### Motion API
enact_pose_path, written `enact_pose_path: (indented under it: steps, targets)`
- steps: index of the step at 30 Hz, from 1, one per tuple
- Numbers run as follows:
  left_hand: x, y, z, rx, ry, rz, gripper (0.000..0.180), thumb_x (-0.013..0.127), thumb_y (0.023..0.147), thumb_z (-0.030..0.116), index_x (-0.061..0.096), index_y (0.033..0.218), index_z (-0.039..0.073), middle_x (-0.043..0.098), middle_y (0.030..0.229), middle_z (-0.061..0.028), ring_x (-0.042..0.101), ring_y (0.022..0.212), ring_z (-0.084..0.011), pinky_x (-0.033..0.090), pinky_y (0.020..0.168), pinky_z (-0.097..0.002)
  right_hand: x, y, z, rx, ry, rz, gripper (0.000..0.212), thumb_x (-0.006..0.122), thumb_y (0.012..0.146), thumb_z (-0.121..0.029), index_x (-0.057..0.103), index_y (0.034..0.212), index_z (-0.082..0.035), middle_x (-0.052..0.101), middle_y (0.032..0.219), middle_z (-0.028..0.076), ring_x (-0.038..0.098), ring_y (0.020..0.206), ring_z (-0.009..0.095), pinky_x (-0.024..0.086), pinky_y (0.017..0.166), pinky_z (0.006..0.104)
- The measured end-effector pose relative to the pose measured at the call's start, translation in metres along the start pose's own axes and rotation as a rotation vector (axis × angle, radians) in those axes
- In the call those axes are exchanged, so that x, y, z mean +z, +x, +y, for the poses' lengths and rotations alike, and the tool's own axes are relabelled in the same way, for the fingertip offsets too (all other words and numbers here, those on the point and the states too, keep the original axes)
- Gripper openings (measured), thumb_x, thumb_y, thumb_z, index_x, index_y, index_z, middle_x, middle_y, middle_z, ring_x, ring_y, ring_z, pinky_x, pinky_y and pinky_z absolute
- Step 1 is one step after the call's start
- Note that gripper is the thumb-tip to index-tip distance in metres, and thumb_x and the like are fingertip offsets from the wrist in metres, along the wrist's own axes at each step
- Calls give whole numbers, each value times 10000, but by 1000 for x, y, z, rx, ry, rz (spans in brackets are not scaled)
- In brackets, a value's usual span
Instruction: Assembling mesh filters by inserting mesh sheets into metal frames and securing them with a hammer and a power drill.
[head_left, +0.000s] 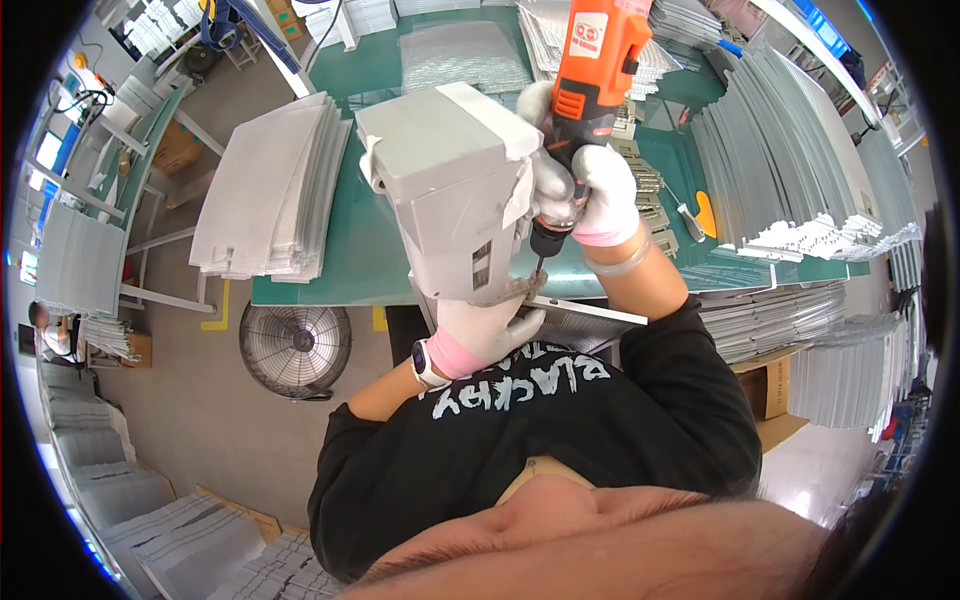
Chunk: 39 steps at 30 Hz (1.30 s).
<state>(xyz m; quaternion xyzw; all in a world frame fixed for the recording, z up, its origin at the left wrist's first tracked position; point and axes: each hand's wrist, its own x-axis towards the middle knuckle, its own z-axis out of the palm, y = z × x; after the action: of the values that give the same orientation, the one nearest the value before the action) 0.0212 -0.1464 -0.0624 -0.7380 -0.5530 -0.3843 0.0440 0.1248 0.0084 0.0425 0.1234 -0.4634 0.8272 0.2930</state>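
My right hand, in a white glove with a pink cuff, is wrapped around an orange and black power screwdriver. Its bit points down at the edge of a thin silver metal panel in front of my chest. My left hand, gloved alike, is closed on that panel close to the bit; part of the panel is hidden by the hand. A large grey plastic box, with tape on it, stands just beyond my left hand and hides part of the work area.
Stacked pale panels lie left and right on the green table. Metal brackets and a yellow-handled tool lie right of the screwdriver. A floor fan stands left of me; an open carton is at right.
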Motion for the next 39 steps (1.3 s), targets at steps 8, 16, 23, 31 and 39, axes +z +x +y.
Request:
enact_pose_path:
  steps: [8, 16, 23, 31, 39]
  targets:
    - [-11, 8, -11, -21, 143, 14, 286, 769, 694, 302, 671, 889, 118, 581, 710, -32, 603, 665, -258, 428, 612, -410, -14, 21, -61, -447, -260, 453, 348, 637, 917, -243, 549, 1161, -12, 631, 911, 103, 616, 714, 187, 509, 638, 296]
    - [-11, 14, -20, -9, 142, 44, 341, 794, 662, 252, 644, 934, 109, 566, 709, -24, 563, 666, -245, 403, 649, -411, -25, 42, -184, -838, -1105, 651, 565, 604, 923, -151, 427, 1449, -46, 617, 937, 48, 572, 757, 108, 494, 633, 265]
    - [-2, 33, -41, -24, 162, -16, 301, 774, 715, 284, 665, 920, 93, 585, 710, -48, 579, 685, -259, 409, 663, -416, -31, -1, -238, -901, -1763, 699, 585, 653, 927, -180, 423, 1430, 12, 630, 1165, 210, 628, 1091, 290, 473, 981, 350]
    - [12, 99, -163, 1, 302, 189, 345, 710, 803, 265, 673, 1079, 61, 648, 854, -112, 633, 814, -300, 490, 741, -432, -33, -88, -92, -510, -2454, 278, 402, 698, 802, -96, 636, 1195, -43, 674, 993, 142, 625, 909, 307, 490, 825, 426]
    - [-56, 2, -164, -184, 286, 254, 257, 693, 849, 152, 677, 1072, 23, 686, 959, -152, 654, 895, -329, 515, 810, -422, -141, -180, 30, 964, -2265, 409, 552, 591, 909, -171, 428, 1422, -49, 586, 1053, 198, 620, 986, 366, 534, 828, 464]
